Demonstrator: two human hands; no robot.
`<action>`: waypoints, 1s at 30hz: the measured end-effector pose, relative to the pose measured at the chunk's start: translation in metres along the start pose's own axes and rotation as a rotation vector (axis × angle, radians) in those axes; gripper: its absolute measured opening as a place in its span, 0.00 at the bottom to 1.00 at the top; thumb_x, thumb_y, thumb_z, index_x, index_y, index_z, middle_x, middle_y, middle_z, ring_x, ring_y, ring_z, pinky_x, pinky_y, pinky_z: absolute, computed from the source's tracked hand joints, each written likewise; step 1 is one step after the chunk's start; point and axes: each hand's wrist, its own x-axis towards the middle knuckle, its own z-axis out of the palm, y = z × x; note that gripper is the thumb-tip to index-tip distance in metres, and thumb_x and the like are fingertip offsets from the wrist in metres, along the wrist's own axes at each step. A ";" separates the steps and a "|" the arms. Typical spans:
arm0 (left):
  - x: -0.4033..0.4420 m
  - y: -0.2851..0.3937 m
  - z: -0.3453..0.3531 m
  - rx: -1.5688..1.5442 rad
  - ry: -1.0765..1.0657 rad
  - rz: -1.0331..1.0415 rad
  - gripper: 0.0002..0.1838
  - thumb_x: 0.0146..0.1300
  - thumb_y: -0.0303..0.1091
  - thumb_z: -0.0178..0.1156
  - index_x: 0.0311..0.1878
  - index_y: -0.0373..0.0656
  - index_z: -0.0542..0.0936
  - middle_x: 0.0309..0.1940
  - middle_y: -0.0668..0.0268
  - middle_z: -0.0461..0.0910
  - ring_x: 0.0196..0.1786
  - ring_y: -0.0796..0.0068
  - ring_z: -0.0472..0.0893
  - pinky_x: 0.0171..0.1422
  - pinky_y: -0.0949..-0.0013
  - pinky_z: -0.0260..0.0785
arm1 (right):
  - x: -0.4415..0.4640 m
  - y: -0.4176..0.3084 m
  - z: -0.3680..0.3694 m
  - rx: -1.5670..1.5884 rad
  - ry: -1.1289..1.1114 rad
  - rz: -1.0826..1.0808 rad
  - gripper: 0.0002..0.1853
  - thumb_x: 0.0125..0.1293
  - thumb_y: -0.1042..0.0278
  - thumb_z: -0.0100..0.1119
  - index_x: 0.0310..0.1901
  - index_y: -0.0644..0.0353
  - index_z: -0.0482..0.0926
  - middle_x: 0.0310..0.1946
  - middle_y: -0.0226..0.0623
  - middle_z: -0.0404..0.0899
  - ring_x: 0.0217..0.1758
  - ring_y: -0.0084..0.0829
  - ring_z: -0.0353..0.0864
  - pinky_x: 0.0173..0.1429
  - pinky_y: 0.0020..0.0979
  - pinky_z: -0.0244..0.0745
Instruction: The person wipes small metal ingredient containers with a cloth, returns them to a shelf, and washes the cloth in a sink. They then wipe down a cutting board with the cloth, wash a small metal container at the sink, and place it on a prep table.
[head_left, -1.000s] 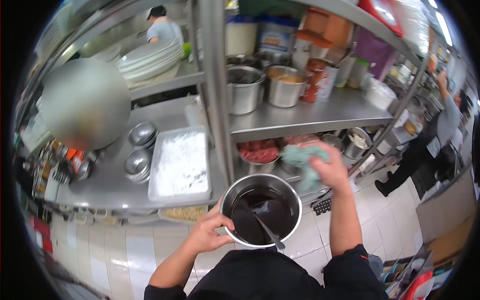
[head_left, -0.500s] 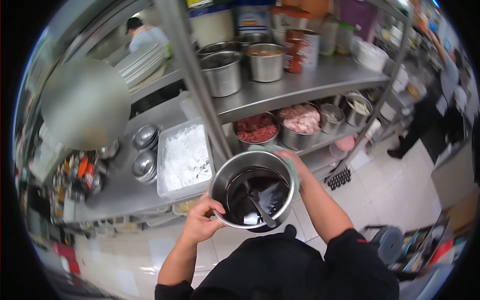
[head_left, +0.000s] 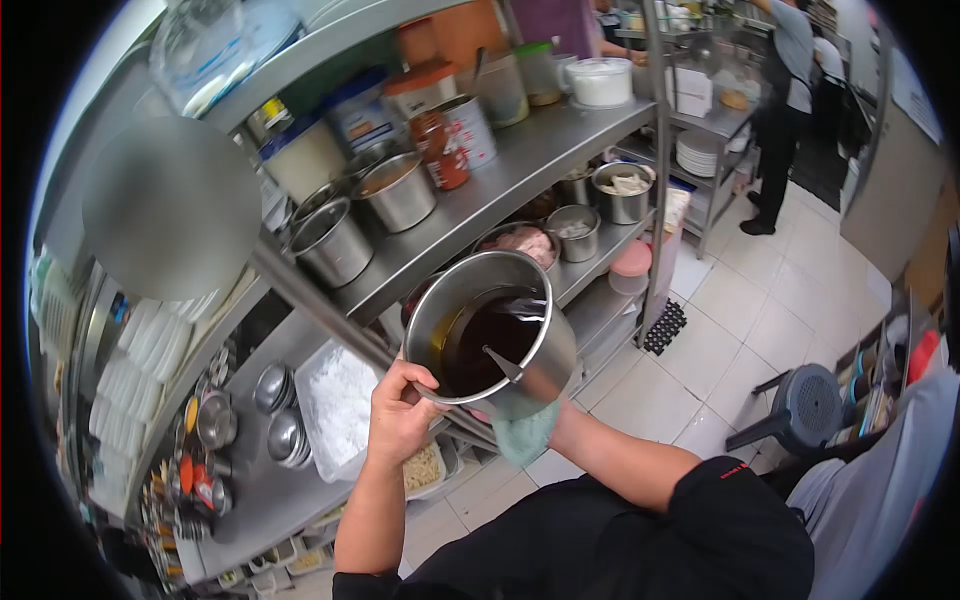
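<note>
Since the earlier frame half a second ago, your view has turned, and the pot point(head_left: 558, 350) leans more toward your left hand point(head_left: 400, 412), while the cloth point(head_left: 527, 434) has come from the pot's far side to low on its right wall. As it can be judged, the lifting is done: you carry the pot between both hands, in front of the shelf point(head_left: 535, 155), and it seems to rest on no surface. What is left, as far as one sees, is that the pot is not yet set down; the dark liquid point(head_left: 492, 322) and the spoon point(head_left: 504, 364) remain inside it. Your left hand is clamped on the near-left rim, thumb over the edge. Your right hand point(head_left: 567, 426) is at the lower right of the pot, with the cloth against the wall; its fingers are hidden, so you cannot tell how firmly they close. Thus the pot lies between your hands, touching the left directly.
</note>
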 end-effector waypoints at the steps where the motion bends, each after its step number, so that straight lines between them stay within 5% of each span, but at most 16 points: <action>1: 0.008 -0.001 0.005 0.009 -0.001 0.014 0.12 0.57 0.26 0.70 0.39 0.43 0.74 0.36 0.73 0.73 0.41 0.84 0.74 0.46 0.77 0.69 | -0.015 -0.010 0.012 0.085 0.038 0.039 0.23 0.73 0.53 0.50 0.62 0.59 0.72 0.55 0.38 0.77 0.57 0.39 0.79 0.63 0.40 0.77; 3: 0.026 -0.004 0.016 0.027 -0.006 0.036 0.16 0.58 0.39 0.73 0.38 0.45 0.75 0.34 0.75 0.72 0.37 0.85 0.71 0.44 0.79 0.64 | -0.035 -0.036 0.007 0.023 0.049 0.004 0.27 0.75 0.50 0.45 0.64 0.63 0.69 0.55 0.51 0.76 0.53 0.45 0.82 0.57 0.44 0.82; 7: 0.060 -0.006 0.030 0.049 -0.062 0.089 0.16 0.60 0.39 0.72 0.39 0.44 0.73 0.33 0.74 0.72 0.36 0.85 0.72 0.41 0.79 0.66 | -0.091 -0.112 0.012 -0.062 -0.087 -0.083 0.28 0.76 0.53 0.43 0.66 0.68 0.65 0.51 0.63 0.76 0.48 0.48 0.85 0.47 0.43 0.87; 8: 0.070 -0.008 0.034 0.037 -0.079 0.124 0.18 0.60 0.41 0.72 0.41 0.44 0.72 0.33 0.74 0.72 0.34 0.85 0.73 0.40 0.78 0.68 | -0.106 -0.132 0.010 -0.036 -0.134 -0.120 0.27 0.76 0.52 0.43 0.65 0.68 0.66 0.51 0.62 0.77 0.48 0.46 0.85 0.48 0.42 0.87; 9: 0.081 -0.017 0.033 -0.060 -0.095 0.144 0.14 0.58 0.30 0.72 0.40 0.42 0.74 0.32 0.73 0.74 0.33 0.85 0.75 0.37 0.80 0.67 | -0.120 -0.152 0.006 -0.011 -0.180 -0.156 0.27 0.76 0.52 0.42 0.65 0.68 0.66 0.52 0.61 0.77 0.48 0.45 0.86 0.49 0.41 0.87; 11: 0.095 -0.016 0.042 -0.019 -0.119 0.083 0.14 0.58 0.31 0.72 0.40 0.42 0.74 0.32 0.73 0.73 0.33 0.85 0.75 0.38 0.81 0.65 | -0.137 -0.191 0.004 -0.258 -0.191 -0.464 0.25 0.75 0.56 0.46 0.65 0.67 0.66 0.53 0.56 0.78 0.46 0.41 0.85 0.48 0.36 0.86; 14: 0.118 -0.025 0.059 -0.059 -0.173 0.049 0.13 0.58 0.30 0.71 0.40 0.43 0.75 0.32 0.74 0.73 0.35 0.86 0.74 0.39 0.81 0.64 | -0.132 -0.210 0.032 -0.890 0.388 -0.993 0.29 0.72 0.59 0.52 0.67 0.70 0.63 0.54 0.52 0.77 0.49 0.44 0.84 0.54 0.36 0.81; 17: 0.137 -0.030 0.082 -0.024 -0.239 0.055 0.13 0.58 0.28 0.70 0.39 0.43 0.74 0.32 0.75 0.72 0.36 0.87 0.73 0.40 0.80 0.64 | -0.109 -0.225 0.041 -1.270 0.439 -1.107 0.23 0.65 0.67 0.61 0.61 0.62 0.73 0.49 0.44 0.80 0.48 0.40 0.82 0.53 0.34 0.78; 20: 0.154 -0.030 0.108 -0.056 -0.276 0.009 0.10 0.57 0.23 0.66 0.39 0.43 0.74 0.32 0.75 0.72 0.36 0.86 0.72 0.41 0.80 0.64 | -0.092 -0.236 0.043 -1.826 0.346 -1.218 0.24 0.55 0.74 0.66 0.57 0.58 0.78 0.50 0.46 0.77 0.53 0.45 0.78 0.59 0.38 0.74; 24: 0.179 -0.019 0.135 0.081 -0.208 -0.019 0.08 0.57 0.23 0.64 0.35 0.42 0.74 0.30 0.73 0.75 0.34 0.85 0.74 0.39 0.79 0.67 | -0.096 -0.232 0.043 -2.149 0.327 -1.551 0.29 0.41 0.76 0.70 0.52 0.54 0.81 0.56 0.43 0.73 0.56 0.47 0.75 0.59 0.42 0.73; 28: 0.205 0.007 0.162 0.070 -0.179 -0.095 0.09 0.60 0.28 0.66 0.37 0.41 0.74 0.26 0.71 0.76 0.27 0.84 0.74 0.31 0.78 0.65 | -0.092 -0.224 0.045 -2.428 0.221 -1.634 0.24 0.43 0.73 0.68 0.47 0.50 0.84 0.54 0.36 0.75 0.46 0.40 0.75 0.51 0.38 0.76; 30: 0.218 0.005 0.167 0.030 -0.179 -0.100 0.11 0.61 0.31 0.67 0.38 0.41 0.74 0.26 0.71 0.76 0.29 0.84 0.75 0.31 0.78 0.66 | -0.087 -0.229 0.039 -2.542 -0.015 -1.451 0.25 0.41 0.74 0.68 0.47 0.50 0.84 0.55 0.36 0.75 0.47 0.41 0.75 0.51 0.37 0.76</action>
